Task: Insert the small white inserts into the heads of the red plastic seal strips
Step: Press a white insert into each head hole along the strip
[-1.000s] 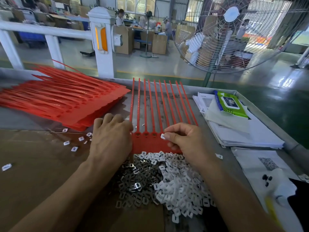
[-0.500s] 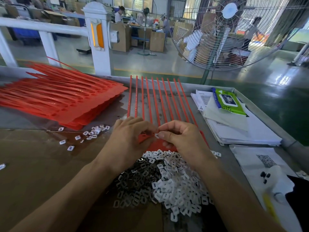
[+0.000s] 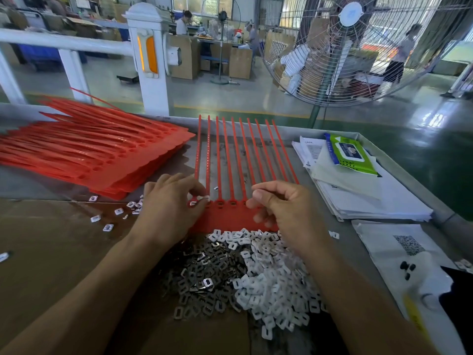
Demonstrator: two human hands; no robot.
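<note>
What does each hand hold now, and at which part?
The left hand pinches a small white insert between thumb and fingertips, over the strip heads. The right hand is curled; whether it holds anything cannot be told.

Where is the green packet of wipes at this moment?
In the head view, the green packet of wipes lies at the right side of the table, on top of the stack of white papers, right of the red seal strips.

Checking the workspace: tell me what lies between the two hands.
Head view: between left hand and right hand lie the heads of the red seal strips.
</note>
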